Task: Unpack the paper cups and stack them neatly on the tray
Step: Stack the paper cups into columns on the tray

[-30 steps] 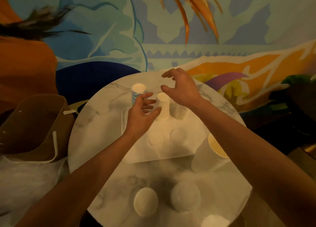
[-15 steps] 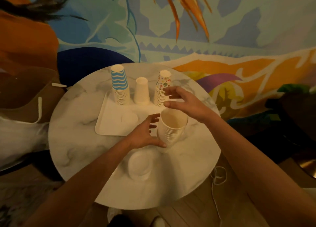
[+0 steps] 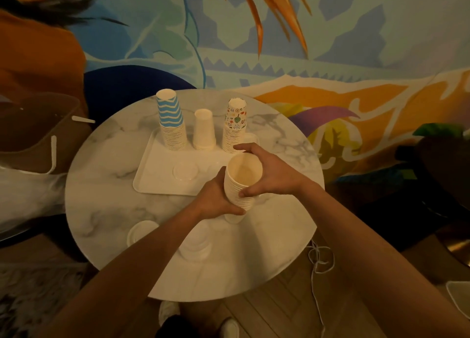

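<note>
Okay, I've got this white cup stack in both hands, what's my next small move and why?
Probably turn the stack mouth-down and set it on the tray: the three stacks there stand inverted, and both hands, left and right, hold it mouth-up.

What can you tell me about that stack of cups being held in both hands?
The stack of plain cups is cream-white paper, nested mouth-up, ribbed with many rims down its side. It tilts a little, its open top facing the camera. The left hand grips its lower part, the right hand wraps its upper side. It is over the marble table, just off the tray.
</note>
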`<state>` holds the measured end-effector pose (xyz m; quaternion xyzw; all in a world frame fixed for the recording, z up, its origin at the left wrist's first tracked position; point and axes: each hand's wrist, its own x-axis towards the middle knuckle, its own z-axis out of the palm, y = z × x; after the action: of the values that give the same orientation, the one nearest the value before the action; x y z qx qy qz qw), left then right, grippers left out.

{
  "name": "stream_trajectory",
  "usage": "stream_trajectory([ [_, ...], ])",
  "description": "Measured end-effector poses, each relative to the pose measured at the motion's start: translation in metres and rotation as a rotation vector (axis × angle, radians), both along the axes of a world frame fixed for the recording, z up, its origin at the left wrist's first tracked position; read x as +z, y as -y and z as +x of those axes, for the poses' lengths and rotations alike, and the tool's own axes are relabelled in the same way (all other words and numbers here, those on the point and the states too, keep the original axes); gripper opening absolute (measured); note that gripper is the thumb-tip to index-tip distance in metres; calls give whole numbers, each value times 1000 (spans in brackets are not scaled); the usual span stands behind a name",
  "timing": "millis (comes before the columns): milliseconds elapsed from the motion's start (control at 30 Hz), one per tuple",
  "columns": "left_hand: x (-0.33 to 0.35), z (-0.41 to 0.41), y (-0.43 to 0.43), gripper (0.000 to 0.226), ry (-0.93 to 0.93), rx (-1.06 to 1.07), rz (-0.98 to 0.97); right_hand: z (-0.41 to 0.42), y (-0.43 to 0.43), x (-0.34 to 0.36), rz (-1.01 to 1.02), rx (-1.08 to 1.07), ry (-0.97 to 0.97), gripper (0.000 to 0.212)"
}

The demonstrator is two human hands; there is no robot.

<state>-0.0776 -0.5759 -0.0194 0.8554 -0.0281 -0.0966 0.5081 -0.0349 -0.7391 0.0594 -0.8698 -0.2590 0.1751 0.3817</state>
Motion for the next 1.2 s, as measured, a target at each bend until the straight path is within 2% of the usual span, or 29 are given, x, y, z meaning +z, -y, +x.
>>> stream_trajectory([
  [200, 11, 4, -8, 102, 71, 69, -96, 5, -7, 6, 173, -119, 32, 99],
  [433, 34, 22, -32, 104, 166, 171, -263, 23, -43, 21, 356, -207, -1, 77],
  [600, 38, 42, -66, 104, 202, 170, -253, 46, -75, 26, 345, -184, 9, 75],
  [800, 34, 61, -98, 110, 153, 188, -218, 69, -108, 17, 352, -210, 28, 77],
  [1000, 31, 71, -118, 104, 117, 178, -204, 83, -126, 3, 394, -289, -18, 67],
  [1200, 21, 72, -126, 111, 67, 142, -177, 91, -132, -5, 543, -390, -123, 56],
])
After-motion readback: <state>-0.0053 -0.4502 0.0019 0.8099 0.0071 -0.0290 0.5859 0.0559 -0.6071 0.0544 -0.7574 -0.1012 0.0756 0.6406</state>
